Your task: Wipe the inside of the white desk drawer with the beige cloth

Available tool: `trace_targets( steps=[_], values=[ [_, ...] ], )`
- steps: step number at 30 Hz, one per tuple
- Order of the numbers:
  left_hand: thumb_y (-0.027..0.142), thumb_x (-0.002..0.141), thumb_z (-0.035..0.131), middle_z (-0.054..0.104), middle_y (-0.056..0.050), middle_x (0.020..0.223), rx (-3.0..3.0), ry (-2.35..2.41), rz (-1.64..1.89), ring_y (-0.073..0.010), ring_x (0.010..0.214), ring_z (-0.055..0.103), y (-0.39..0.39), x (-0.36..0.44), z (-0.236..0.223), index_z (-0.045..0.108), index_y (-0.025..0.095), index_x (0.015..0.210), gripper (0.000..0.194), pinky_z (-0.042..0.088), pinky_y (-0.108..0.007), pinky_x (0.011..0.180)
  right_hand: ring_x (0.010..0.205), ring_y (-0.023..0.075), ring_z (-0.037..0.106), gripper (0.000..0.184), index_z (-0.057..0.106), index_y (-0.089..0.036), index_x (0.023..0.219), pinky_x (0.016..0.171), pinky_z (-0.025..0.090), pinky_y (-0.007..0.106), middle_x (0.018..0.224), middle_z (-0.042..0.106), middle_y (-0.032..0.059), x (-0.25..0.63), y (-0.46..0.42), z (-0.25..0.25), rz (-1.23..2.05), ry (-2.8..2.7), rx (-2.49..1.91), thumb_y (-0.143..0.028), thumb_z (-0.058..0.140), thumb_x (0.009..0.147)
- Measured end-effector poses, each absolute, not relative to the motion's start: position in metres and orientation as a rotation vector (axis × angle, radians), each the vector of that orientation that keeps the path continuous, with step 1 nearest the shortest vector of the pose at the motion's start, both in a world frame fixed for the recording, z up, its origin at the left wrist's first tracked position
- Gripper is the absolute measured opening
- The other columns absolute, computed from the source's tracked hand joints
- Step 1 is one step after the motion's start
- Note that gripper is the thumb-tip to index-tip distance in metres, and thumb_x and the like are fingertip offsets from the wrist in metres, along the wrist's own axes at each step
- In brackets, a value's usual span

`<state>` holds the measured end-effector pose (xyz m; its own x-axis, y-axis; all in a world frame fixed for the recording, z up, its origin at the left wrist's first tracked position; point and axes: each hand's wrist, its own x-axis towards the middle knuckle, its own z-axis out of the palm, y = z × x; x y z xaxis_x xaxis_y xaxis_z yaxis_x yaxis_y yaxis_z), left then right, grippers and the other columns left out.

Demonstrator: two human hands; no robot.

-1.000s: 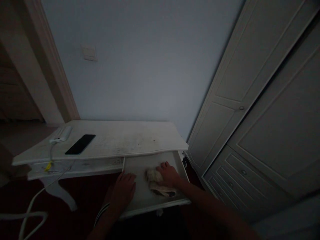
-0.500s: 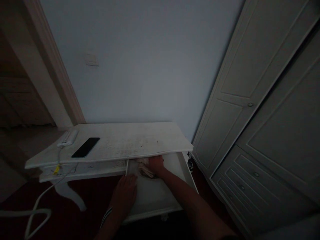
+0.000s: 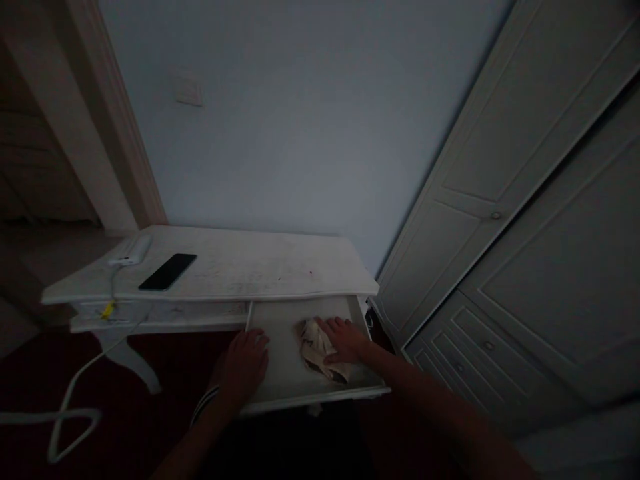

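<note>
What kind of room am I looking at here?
Probably a bedroom or dressing area in a home: a tall panelled wardrobe stands right of a worn white table with an open drawer, and a phone lies on top.

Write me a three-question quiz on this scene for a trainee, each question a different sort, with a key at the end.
1. Multiple choice: what does the right hand lie on in the open drawer?
A) a book
B) a crumpled cloth
C) a cup
2. True or false: the phone lies on top of the table.
3. Fill in the blank: the left hand is at the ____ side of the drawer, as the person sees it.

Key: 1 B; 2 true; 3 left.
</note>
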<state>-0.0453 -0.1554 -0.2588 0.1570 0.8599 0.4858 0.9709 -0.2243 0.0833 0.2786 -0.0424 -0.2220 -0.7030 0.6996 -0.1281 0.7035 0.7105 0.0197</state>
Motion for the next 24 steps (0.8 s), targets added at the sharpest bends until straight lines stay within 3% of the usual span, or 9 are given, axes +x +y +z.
trace_targets(
  steps=[2, 5, 9, 12, 15, 18, 24],
  values=[
    [0.015, 0.095, 0.055, 0.073, -0.011, 0.129, -2.205, -1.790, -0.644, -0.0307, 0.120, 0.065, -0.154, -0.046, -0.257, 0.073, 0.022, 0.117, 0.029, 0.044, -0.052, 0.112, 0.130, 0.0368, 0.053, 0.121, 0.009, -0.028, 0.173, 0.104, 0.045, 0.049, 0.150, 0.055, 0.0180, 0.261, -0.049, -0.227, -0.050, 2.864, 0.996, -0.073, 0.077, 0.084],
    [0.019, 0.097, 0.055, 0.073, -0.010, 0.131, -2.237, -1.785, -0.628, -0.0325, 0.122, 0.064, -0.144, -0.047, -0.250, 0.072, 0.026, 0.121, 0.030, 0.040, -0.058, 0.112, 0.127, 0.0363, 0.055, 0.110, 0.020, -0.034, 0.170, 0.101, 0.047, 0.049, 0.148, 0.056, 0.0155, 0.210, -0.050, -0.239, -0.041, 2.976, 0.935, -0.069, 0.079, 0.084],
    [0.017, 0.098, 0.050, 0.075, -0.010, 0.126, -2.260, -1.769, -0.570, -0.0303, 0.121, 0.065, -0.120, -0.047, -0.234, 0.071, 0.023, 0.117, 0.029, 0.037, -0.057, 0.113, 0.129, 0.0350, 0.054, 0.093, 0.043, -0.028, 0.159, 0.106, 0.044, 0.051, 0.145, 0.060, 0.0155, 0.142, -0.041, -0.252, -0.018, 3.087, 0.978, -0.069, 0.079, 0.084],
    [0.015, 0.097, 0.050, 0.074, -0.012, 0.124, -2.230, -1.771, -0.545, -0.0301, 0.119, 0.066, -0.108, -0.045, -0.229, 0.071, 0.021, 0.115, 0.028, 0.041, -0.053, 0.108, 0.130, 0.0324, 0.055, 0.080, 0.050, -0.027, 0.153, 0.110, 0.041, 0.048, 0.144, 0.062, 0.0136, 0.119, -0.028, -0.253, -0.022, 3.099, 1.056, -0.065, 0.077, 0.088],
    [0.012, 0.095, 0.050, 0.074, -0.014, 0.123, -2.240, -1.736, -0.528, -0.0307, 0.116, 0.067, -0.106, -0.044, -0.231, 0.072, 0.021, 0.115, 0.031, 0.040, -0.053, 0.109, 0.134, 0.0316, 0.053, 0.076, 0.047, -0.033, 0.158, 0.113, 0.038, 0.048, 0.148, 0.061, 0.0116, 0.125, -0.016, -0.248, -0.015, 3.073, 1.237, -0.059, 0.074, 0.092],
    [0.009, 0.092, 0.051, 0.076, -0.011, 0.110, -2.270, -1.703, -0.509, -0.0286, 0.108, 0.069, -0.109, -0.046, -0.233, 0.073, 0.022, 0.107, 0.030, 0.039, -0.052, 0.113, 0.136, 0.0336, 0.052, 0.071, 0.045, -0.035, 0.160, 0.116, 0.035, 0.050, 0.148, 0.061, 0.0129, 0.149, -0.005, -0.242, 0.001, 2.994, 1.466, -0.053, 0.070, 0.095],
    [0.011, 0.095, 0.050, 0.076, -0.007, 0.093, -2.244, -1.705, -0.533, -0.0253, 0.097, 0.072, -0.108, -0.049, -0.233, 0.072, 0.022, 0.091, 0.025, 0.041, -0.050, 0.112, 0.131, 0.0369, 0.055, 0.070, 0.050, -0.031, 0.157, 0.106, 0.041, 0.050, 0.144, 0.061, 0.0169, 0.216, -0.005, -0.234, -0.003, 2.843, 1.711, -0.046, 0.073, 0.093]
  ],
)
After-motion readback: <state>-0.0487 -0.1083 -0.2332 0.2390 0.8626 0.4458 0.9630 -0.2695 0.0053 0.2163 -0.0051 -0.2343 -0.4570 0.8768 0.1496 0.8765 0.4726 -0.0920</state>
